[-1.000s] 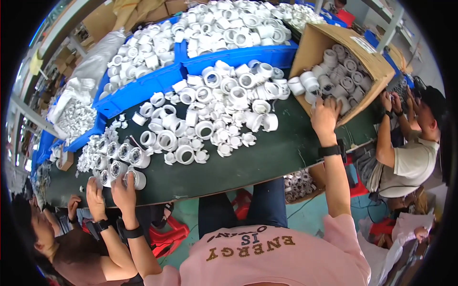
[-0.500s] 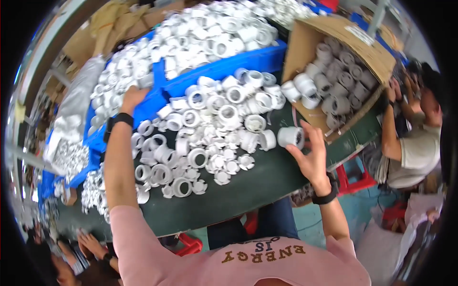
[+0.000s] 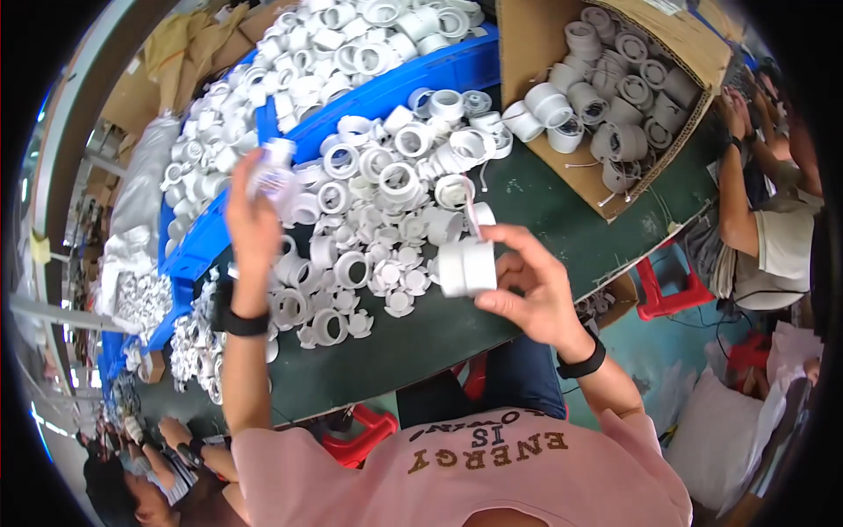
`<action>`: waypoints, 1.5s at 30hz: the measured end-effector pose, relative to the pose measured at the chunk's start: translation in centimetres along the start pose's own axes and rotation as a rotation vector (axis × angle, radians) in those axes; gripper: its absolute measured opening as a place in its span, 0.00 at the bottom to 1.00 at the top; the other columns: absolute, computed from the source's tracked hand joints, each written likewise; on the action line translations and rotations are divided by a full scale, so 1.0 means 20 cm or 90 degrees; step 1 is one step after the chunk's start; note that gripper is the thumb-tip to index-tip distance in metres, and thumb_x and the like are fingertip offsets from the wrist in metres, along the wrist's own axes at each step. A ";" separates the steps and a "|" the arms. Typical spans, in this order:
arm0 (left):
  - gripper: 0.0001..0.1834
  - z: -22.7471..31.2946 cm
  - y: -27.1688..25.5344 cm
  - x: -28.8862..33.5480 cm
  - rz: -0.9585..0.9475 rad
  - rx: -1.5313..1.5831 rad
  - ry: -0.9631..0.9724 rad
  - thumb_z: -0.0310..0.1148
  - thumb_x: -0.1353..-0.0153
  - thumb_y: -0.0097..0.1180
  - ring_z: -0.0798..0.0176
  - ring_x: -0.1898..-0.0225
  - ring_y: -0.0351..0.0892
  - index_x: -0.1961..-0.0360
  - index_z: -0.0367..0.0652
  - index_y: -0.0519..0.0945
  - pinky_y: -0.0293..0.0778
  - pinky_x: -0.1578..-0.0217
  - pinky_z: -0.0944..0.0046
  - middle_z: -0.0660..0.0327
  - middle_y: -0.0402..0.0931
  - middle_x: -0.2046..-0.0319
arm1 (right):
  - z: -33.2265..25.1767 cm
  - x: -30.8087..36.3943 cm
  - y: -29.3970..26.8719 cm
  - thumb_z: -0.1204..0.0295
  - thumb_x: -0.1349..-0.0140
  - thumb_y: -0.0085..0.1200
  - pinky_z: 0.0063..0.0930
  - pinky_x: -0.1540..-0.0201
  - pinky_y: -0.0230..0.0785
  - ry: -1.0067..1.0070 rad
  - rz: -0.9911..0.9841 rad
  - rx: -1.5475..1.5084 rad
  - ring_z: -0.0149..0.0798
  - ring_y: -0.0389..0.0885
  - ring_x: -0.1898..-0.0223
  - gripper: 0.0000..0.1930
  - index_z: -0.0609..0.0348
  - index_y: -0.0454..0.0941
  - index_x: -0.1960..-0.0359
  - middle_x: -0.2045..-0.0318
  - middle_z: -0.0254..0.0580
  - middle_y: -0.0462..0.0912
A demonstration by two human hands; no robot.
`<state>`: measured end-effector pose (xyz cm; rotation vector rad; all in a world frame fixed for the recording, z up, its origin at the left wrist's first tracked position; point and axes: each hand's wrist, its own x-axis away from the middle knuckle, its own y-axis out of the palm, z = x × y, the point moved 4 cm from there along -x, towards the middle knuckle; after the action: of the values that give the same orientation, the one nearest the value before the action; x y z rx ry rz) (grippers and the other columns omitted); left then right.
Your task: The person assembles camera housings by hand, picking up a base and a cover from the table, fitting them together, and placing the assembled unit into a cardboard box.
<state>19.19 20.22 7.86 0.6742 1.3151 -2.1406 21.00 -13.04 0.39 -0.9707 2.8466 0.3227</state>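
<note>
My right hand (image 3: pixel 537 285) grips a white cylindrical plastic fitting (image 3: pixel 467 268) between thumb and fingers, above the front of the dark green table (image 3: pixel 421 347). A thin pinkish wire or strip (image 3: pixel 472 211) shows just above that fitting. My left hand (image 3: pixel 252 211), smeared by motion, is raised near the blue bin's edge, closed on a white plastic piece (image 3: pixel 276 171) whose exact shape is blurred. Between my hands lies a heap of white ring-shaped fittings (image 3: pixel 399 180), with small flat white caps (image 3: pixel 397 274) at its near side.
Blue bins (image 3: pixel 386 81) full of white fittings stand along the back and left. At the right, a tilted cardboard box (image 3: pixel 544 171) holds several greyish-white fittings with wires. Co-workers sit at right (image 3: pixel 777 211) and lower left (image 3: pixel 149 483). Red stools (image 3: pixel 672 294) stand below.
My left hand has come out of the blue bin with a white piece. My right hand has brought its fitting left and turned it.
</note>
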 end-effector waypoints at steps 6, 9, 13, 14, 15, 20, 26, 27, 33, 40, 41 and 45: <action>0.31 0.62 0.03 0.53 -0.111 0.500 -0.293 0.13 0.54 0.44 0.57 0.46 0.70 0.44 0.37 0.65 0.65 0.44 0.62 0.53 0.68 0.46 | -0.15 0.09 0.31 0.80 0.51 0.66 0.24 0.57 0.73 -0.150 -0.081 0.017 0.33 0.75 0.55 0.31 0.64 0.67 0.44 0.45 0.44 0.64; 0.30 0.71 -0.03 0.58 -0.208 0.889 -0.359 0.28 0.48 0.56 0.65 0.49 0.70 0.43 0.38 0.61 0.68 0.49 0.65 0.57 0.67 0.48 | -0.15 0.14 0.30 0.80 0.51 0.65 0.22 0.60 0.73 -0.165 -0.074 0.091 0.32 0.75 0.56 0.29 0.63 0.68 0.45 0.46 0.44 0.64; 0.18 0.77 0.00 0.70 -0.114 0.638 -0.495 0.36 0.37 0.49 0.68 0.55 0.73 0.49 0.37 0.69 0.68 0.54 0.69 0.58 0.73 0.55 | -0.20 0.21 0.36 0.81 0.50 0.65 0.24 0.60 0.73 -0.180 -0.113 0.155 0.32 0.75 0.56 0.31 0.62 0.68 0.43 0.47 0.44 0.64; 0.15 0.80 0.00 0.73 -0.056 0.635 -0.479 0.36 0.34 0.47 0.70 0.59 0.73 0.53 0.37 0.72 0.67 0.56 0.70 0.61 0.75 0.62 | -0.21 0.23 0.38 0.81 0.50 0.64 0.25 0.60 0.74 -0.190 -0.139 0.164 0.32 0.74 0.56 0.31 0.62 0.67 0.42 0.47 0.44 0.64; 0.15 0.82 -0.02 0.75 -0.039 0.610 -0.418 0.36 0.34 0.46 0.70 0.59 0.72 0.53 0.36 0.71 0.67 0.56 0.70 0.60 0.74 0.60 | -0.20 0.25 0.39 0.78 0.50 0.65 0.26 0.59 0.74 -0.186 -0.145 0.158 0.32 0.75 0.57 0.32 0.62 0.67 0.41 0.48 0.46 0.64; 0.14 0.88 -0.07 0.80 0.019 0.522 -0.197 0.33 0.34 0.45 0.67 0.57 0.70 0.52 0.36 0.70 0.66 0.55 0.67 0.57 0.71 0.56 | -0.19 0.31 0.40 0.74 0.50 0.67 0.26 0.60 0.75 -0.159 -0.159 0.072 0.33 0.76 0.61 0.34 0.64 0.65 0.40 0.50 0.47 0.65; 0.13 0.86 -0.07 0.84 -0.064 0.603 -0.321 0.31 0.34 0.46 0.71 0.58 0.68 0.52 0.37 0.70 0.66 0.56 0.69 0.61 0.71 0.58 | -0.25 0.33 0.41 0.72 0.51 0.68 0.25 0.64 0.74 -0.257 -0.141 0.245 0.34 0.75 0.64 0.35 0.66 0.66 0.40 0.55 0.45 0.70; 0.13 0.84 -0.07 0.85 -0.077 0.612 -0.365 0.31 0.34 0.46 0.73 0.60 0.69 0.51 0.37 0.71 0.66 0.58 0.71 0.63 0.72 0.60 | -0.25 0.32 0.42 0.73 0.52 0.68 0.25 0.65 0.74 -0.266 -0.143 0.292 0.35 0.75 0.63 0.35 0.66 0.66 0.41 0.56 0.45 0.71; 0.33 0.80 -0.05 0.87 -0.143 0.546 -0.355 0.30 0.49 0.63 0.68 0.56 0.68 0.44 0.39 0.61 0.69 0.56 0.66 0.60 0.67 0.55 | -0.19 0.27 0.42 0.75 0.50 0.66 0.27 0.66 0.75 -0.223 -0.178 0.324 0.40 0.77 0.64 0.34 0.62 0.66 0.40 0.54 0.46 0.71; 0.20 0.31 -0.33 1.20 0.103 0.494 -0.611 0.40 0.35 0.49 0.64 0.68 0.78 0.48 0.38 0.69 0.73 0.74 0.70 0.61 0.76 0.64 | -0.19 -0.21 0.00 0.71 0.52 0.64 0.40 0.48 0.67 -0.294 0.011 0.637 0.53 0.72 0.51 0.30 0.61 0.70 0.45 0.53 0.52 0.73; 0.20 0.21 -0.45 1.31 0.104 0.406 -0.642 0.42 0.35 0.48 0.65 0.67 0.78 0.49 0.39 0.70 0.72 0.74 0.70 0.62 0.76 0.63 | -0.19 -0.33 -0.14 0.70 0.51 0.63 0.41 0.49 0.67 -0.303 0.144 0.734 0.55 0.72 0.51 0.28 0.61 0.70 0.46 0.54 0.55 0.74; 0.17 -0.02 -0.60 1.52 0.131 0.186 -0.607 0.39 0.34 0.50 0.72 0.70 0.72 0.55 0.34 0.75 0.70 0.71 0.70 0.65 0.75 0.68 | -0.07 -0.66 -0.52 0.70 0.49 0.60 0.45 0.51 0.67 -0.231 0.389 0.944 0.60 0.72 0.55 0.27 0.49 0.71 0.45 0.58 0.58 0.74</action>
<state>-11.04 19.78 -4.59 -0.1415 0.4078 -2.0534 37.69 -13.56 2.45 0.2391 2.0160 -1.2303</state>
